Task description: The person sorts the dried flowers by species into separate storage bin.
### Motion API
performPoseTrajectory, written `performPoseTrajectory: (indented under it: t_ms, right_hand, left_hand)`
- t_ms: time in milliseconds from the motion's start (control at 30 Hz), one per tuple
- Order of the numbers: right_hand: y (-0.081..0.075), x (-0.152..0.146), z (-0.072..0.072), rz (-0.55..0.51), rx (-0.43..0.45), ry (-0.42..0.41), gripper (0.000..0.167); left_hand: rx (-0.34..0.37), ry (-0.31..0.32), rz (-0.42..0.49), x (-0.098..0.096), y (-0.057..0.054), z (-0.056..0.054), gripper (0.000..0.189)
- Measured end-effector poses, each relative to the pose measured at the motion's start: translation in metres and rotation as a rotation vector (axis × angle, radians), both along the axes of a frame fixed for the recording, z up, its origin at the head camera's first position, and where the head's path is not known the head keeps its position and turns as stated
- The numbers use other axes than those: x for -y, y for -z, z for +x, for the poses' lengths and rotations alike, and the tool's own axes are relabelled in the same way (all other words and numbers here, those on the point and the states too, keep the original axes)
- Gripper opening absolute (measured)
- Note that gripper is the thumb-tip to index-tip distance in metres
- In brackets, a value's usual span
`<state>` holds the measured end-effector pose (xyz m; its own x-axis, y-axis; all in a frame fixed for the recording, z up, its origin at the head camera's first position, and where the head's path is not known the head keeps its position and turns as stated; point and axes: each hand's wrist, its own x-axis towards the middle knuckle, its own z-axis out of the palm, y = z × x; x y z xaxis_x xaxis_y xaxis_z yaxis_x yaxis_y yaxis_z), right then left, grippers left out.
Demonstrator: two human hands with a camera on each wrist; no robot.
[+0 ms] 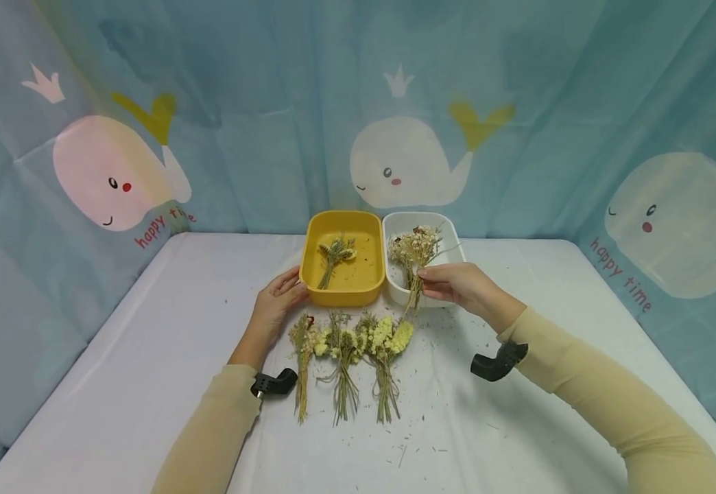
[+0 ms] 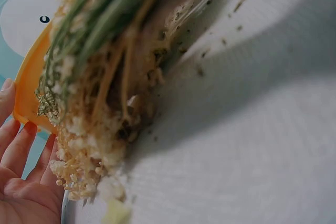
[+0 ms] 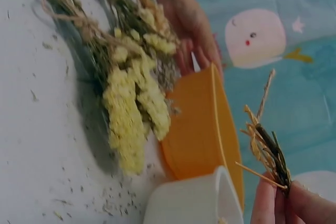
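Observation:
My right hand [image 1: 455,283] pinches the stems of a dried flower bunch [image 1: 422,248] over the white bin [image 1: 453,233]. In the right wrist view, its fingertips [image 3: 304,203] hold the stem ends [image 3: 273,153] with straw-coloured ties. Another bunch partly shows behind it in the white bin. At the yellow bin's [image 1: 348,297] near left corner, my left hand [image 1: 278,300] touches the wall with nearly straight fingers. Inside that bin lies a small green bunch [image 1: 333,257].
Before the bins lie a slim straw-coloured bunch [image 1: 302,357], a mixed bunch [image 1: 344,363] and a yellow-flowered bunch [image 1: 385,357]. Plant crumbs are scattered over the white tabletop [image 1: 457,439]. A blue whale-print curtain [image 1: 259,158] hangs behind and at both sides.

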<state>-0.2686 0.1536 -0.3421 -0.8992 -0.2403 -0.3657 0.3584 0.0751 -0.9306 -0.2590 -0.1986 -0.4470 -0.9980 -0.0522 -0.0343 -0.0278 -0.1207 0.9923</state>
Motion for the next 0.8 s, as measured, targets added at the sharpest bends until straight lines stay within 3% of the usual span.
performPoseTrajectory:
  t_ms: [633,800]
  right_hand:
    - [-0.003,-0.005,-0.049,0.073,-0.071,-0.031,0.005]
    - [0.000,-0.008,-0.059,0.109,-0.061,-0.036,0.032]
  left_hand:
    - [-0.008,0.004,0.013,0.000,-0.001,0.002,0.058]
    - [-0.002,0.007,0.013,-0.001,-0.001,0.003,0.059]
